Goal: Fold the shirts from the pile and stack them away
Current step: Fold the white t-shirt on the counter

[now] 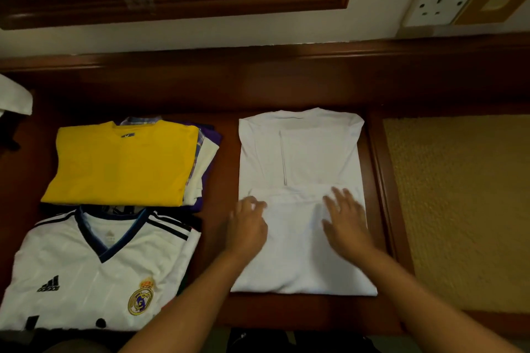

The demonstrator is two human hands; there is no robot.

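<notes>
folded stack [120, 163]: yellow shirt on top, far left; the layers beneath show only as edges.
jersey [94, 266]: near left, bottom edge cut off.
white shirt [301, 200]: centre of the desk [286, 89], half folded.
left hand [248, 228]: fingers curled at the fold's edge; whether they pinch cloth is unclear.
right hand [345, 221]: spread flat, pressing.
risk: uneven pull could skew the fold.

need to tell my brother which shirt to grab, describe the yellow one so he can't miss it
On the dark wooden desk, look left of the plain white shirt under both hands. The yellow shirt tops the folded stack at the back, behind the white football jersey. It is the only yellow thing there.
</notes>
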